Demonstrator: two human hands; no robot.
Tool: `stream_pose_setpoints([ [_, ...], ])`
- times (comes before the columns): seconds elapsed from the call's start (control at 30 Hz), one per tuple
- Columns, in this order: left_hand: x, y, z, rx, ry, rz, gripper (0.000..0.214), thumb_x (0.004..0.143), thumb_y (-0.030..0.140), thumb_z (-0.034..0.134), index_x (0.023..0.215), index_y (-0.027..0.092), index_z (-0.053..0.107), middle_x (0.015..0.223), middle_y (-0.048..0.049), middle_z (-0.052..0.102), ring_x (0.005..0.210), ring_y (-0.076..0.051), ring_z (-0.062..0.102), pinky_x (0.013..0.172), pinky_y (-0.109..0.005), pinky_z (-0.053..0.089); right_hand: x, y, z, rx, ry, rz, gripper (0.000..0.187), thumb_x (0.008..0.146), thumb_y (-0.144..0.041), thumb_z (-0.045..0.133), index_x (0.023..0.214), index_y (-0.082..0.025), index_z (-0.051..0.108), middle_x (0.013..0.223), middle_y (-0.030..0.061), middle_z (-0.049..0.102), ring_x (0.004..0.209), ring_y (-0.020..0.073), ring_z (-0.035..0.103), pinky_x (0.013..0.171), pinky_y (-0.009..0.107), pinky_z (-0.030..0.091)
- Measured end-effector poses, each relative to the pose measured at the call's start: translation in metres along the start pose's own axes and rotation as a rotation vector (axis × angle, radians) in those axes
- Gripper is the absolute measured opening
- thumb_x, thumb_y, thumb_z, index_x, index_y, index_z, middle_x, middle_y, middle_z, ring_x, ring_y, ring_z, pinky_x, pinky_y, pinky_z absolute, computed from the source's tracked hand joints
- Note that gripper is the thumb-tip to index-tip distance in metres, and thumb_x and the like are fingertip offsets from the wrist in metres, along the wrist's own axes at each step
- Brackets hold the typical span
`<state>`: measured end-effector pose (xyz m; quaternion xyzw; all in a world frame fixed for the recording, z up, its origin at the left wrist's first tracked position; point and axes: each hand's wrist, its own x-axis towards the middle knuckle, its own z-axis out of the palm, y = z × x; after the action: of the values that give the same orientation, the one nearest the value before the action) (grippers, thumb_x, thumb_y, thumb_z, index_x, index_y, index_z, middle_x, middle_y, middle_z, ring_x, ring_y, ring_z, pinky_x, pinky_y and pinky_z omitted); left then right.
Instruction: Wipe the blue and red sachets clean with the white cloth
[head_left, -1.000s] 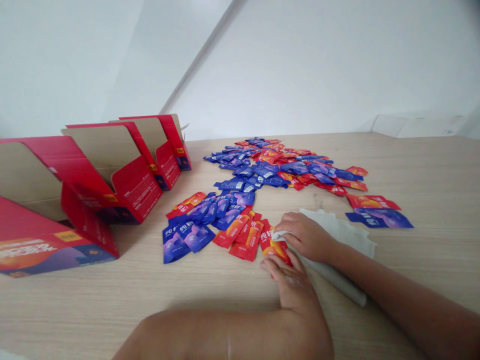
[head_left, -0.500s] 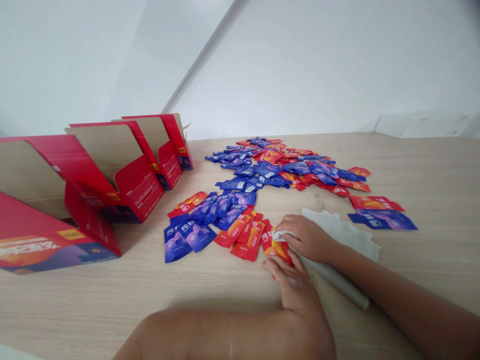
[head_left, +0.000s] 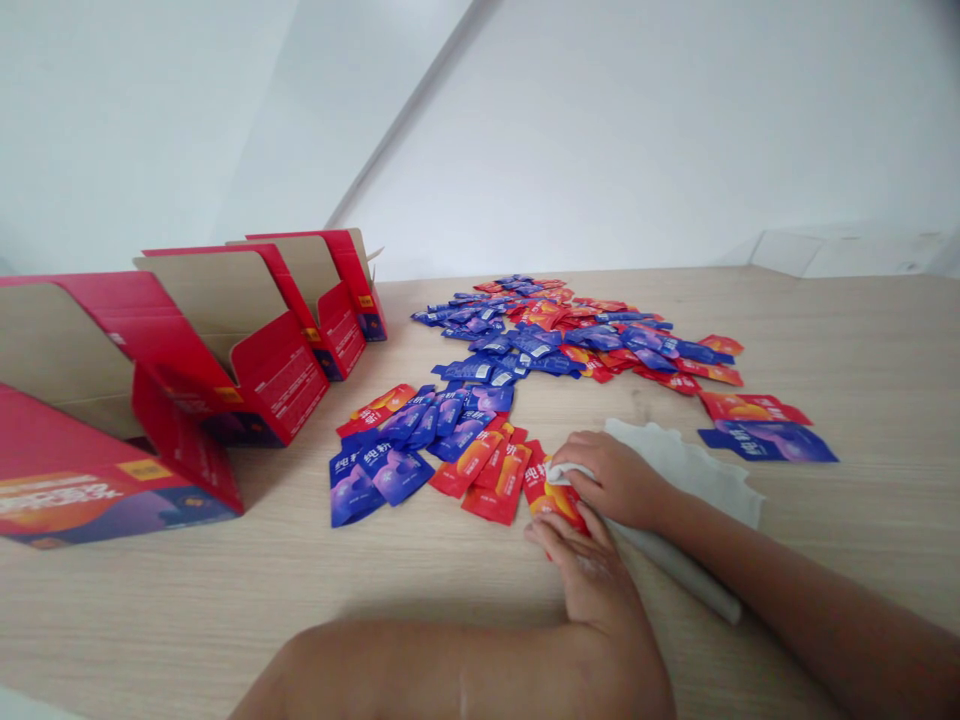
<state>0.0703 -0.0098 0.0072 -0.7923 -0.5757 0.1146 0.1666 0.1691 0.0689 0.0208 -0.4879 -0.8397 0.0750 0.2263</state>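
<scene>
A red sachet point(head_left: 536, 478) with orange print lies on the table under both hands. My left hand point(head_left: 581, 555) presses its lower end down, fingers and thumb at the sachet's edges. Pinched in my right hand point(head_left: 619, 478) is a folded white wipe point(head_left: 568, 470), which touches the face of the same sachet. A larger white cloth point(head_left: 690, 460) is spread beneath and beyond my right wrist. Just left of the hands, red sachets point(head_left: 496, 485) and blue sachets point(head_left: 395, 470) overlap in a loose group.
Several red cartons point(head_left: 277, 375) with raised flaps stand in a row at the left. Farther back spreads a big heap of blue and red sachets point(head_left: 536, 340). Off to the right lie a blue sachet point(head_left: 780, 440) and a red one point(head_left: 757, 408). A white wall rises behind the table.
</scene>
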Motion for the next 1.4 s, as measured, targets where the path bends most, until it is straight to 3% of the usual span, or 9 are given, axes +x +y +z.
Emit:
stream_pose_setpoints([
  [0.3, -0.0008, -0.0003, 0.0009, -0.044, 0.004, 0.006, 0.051, 0.079, 0.003, 0.038, 0.129, 0.013, 0.043, 0.12, -0.0224, 0.057, 0.107, -0.031, 0.055, 0.093, -0.055, 0.04, 0.0001, -0.0002, 0.0, 0.006, 0.009, 0.002, 0.019, 0.081, -0.015, 0.046, 0.09, -0.018, 0.062, 0.087, 0.0059, 0.061, 0.083, 0.0186, 0.052, 0.077, 0.032, 0.038],
  [0.67, -0.001, 0.0, 0.0002, 0.115, -0.02, 0.027, 0.05, 0.083, 0.009, 0.033, 0.132, 0.013, 0.039, 0.119, -0.0222, 0.058, 0.107, -0.032, 0.056, 0.091, -0.053, 0.042, -0.0002, -0.001, -0.0002, 0.0, 0.002, 0.009, 0.019, 0.081, -0.015, 0.045, 0.091, -0.017, 0.062, 0.088, 0.0061, 0.061, 0.084, 0.019, 0.052, 0.077, 0.032, 0.038],
  [1.17, -0.0011, 0.0027, 0.0043, -0.041, 0.07, -0.033, 0.046, 0.082, 0.007, 0.038, 0.127, 0.014, 0.047, 0.118, -0.022, 0.058, 0.107, -0.031, 0.055, 0.093, -0.055, 0.039, -0.0002, 0.0001, 0.0006, -0.003, 0.004, 0.004, 0.018, 0.081, -0.015, 0.046, 0.091, -0.018, 0.061, 0.088, 0.0056, 0.061, 0.084, 0.0189, 0.052, 0.078, 0.032, 0.038],
  [1.4, -0.0014, 0.0039, 0.0054, 0.013, 0.071, -0.042, 0.046, 0.083, 0.009, 0.036, 0.128, 0.015, 0.047, 0.117, -0.0216, 0.059, 0.107, -0.031, 0.056, 0.093, -0.055, 0.039, -0.0002, 0.0005, 0.001, -0.001, 0.01, -0.012, 0.018, 0.081, -0.015, 0.046, 0.091, -0.018, 0.062, 0.088, 0.0057, 0.061, 0.083, 0.0186, 0.052, 0.077, 0.032, 0.038],
])
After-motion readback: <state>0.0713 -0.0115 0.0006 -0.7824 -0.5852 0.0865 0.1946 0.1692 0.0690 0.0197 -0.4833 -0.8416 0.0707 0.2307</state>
